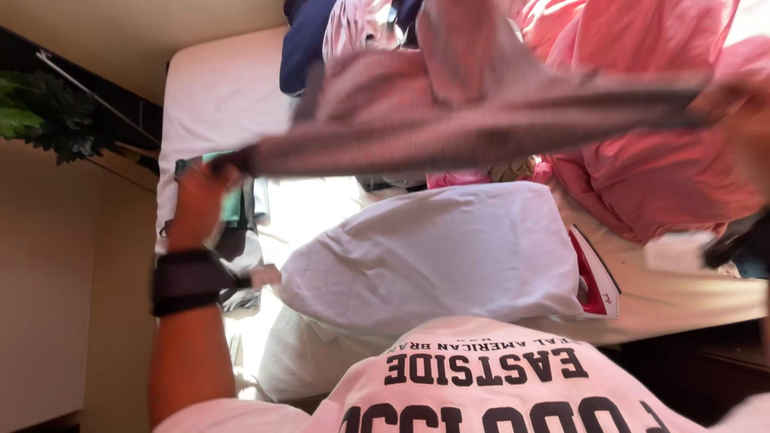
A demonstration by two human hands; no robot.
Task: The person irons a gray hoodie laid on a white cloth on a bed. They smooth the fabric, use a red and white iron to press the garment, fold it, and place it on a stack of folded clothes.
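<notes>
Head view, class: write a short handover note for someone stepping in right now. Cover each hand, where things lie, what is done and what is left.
Left hand: raised, gripping one end of the striped grey garment.
Right hand: at the frame edge, blurred, holding the other end.
Garment: stretched out in the air above the white pillow and the bed.
Red and white iron stands beside the pillow.
Pink clothes are heaped behind.
Done: garment lifted and spread.
Left: it is not yet laid down.

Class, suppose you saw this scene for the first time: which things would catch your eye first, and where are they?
A greyish-pink garment is stretched across the top, held between the left hand and the right hand. Behind it at upper right lies a heap of pink bedding. Below, at the centre, sits a white pillow beside a red-and-white iron.
</notes>
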